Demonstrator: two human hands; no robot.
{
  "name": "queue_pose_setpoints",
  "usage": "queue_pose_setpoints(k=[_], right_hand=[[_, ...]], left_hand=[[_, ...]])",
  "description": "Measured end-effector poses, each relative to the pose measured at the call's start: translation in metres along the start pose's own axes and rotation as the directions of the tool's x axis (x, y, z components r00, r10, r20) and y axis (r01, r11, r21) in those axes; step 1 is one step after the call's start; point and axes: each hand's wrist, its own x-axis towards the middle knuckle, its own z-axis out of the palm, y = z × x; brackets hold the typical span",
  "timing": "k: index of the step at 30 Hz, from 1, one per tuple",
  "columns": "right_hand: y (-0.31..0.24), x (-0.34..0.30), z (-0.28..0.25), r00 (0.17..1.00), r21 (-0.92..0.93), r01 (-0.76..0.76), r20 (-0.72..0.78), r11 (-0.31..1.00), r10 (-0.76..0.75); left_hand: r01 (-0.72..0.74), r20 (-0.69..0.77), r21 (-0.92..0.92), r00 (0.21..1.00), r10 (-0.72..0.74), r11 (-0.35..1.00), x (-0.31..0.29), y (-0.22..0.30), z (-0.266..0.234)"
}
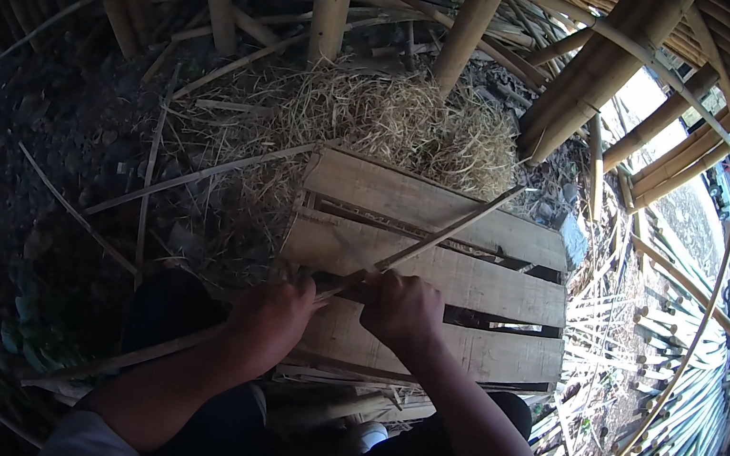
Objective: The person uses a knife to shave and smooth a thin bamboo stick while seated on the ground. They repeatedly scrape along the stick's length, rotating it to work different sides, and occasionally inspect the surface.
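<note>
Over slatted boards (pixel 490 288), the left grip (pixel 267 320) clenches a bamboo strip (pixel 462 223); the right grip (pixel 405 314) is closed, its contents hidden.

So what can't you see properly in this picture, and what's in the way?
All in the head view:
Bamboo strip, middle part: covered by the left hand.
Right hand, what's inside: hidden by its curled fingers.
Faint streak above the hands: too blurred to name.
Underneath the slatted wooden stand: mostly hidden by boards.
Left sleeve: cut off by the lower edge.
</note>
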Motion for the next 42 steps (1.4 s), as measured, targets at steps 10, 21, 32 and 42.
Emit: queue_pose_setpoints(k=[10, 21, 32, 42], right_hand=[[0.001, -0.009, 0.012, 0.991, 0.037, 0.13, -0.024, 0.991, -0.129], [0.052, 0.004, 0.033, 0.89, -0.08, 0.217, -0.394, 0.973, -0.231], [0.057, 0.019, 0.015, 0.966, -0.038, -0.057, -0.255, 0.998, 0.045], [0.045, 0.008, 0.02, 0.981, -0.007, 0.036, -0.191, 0.999, -0.037]], left_hand=[[0.038, 0.071, -0.021, 0.997, -0.037, 0.999, -0.001, 0.002, -0.006], [0.039, 0.1, -0.077, 0.994, -0.031, 0.996, 0.002, 0.001, -0.009], [0.005, 0.025, -0.112, 1.0, -0.003, 0.994, 0.0, -0.003, -0.002], [0.042, 0.09, -0.127, 0.995, -0.031, 0.991, -0.006, -0.009, -0.008]])
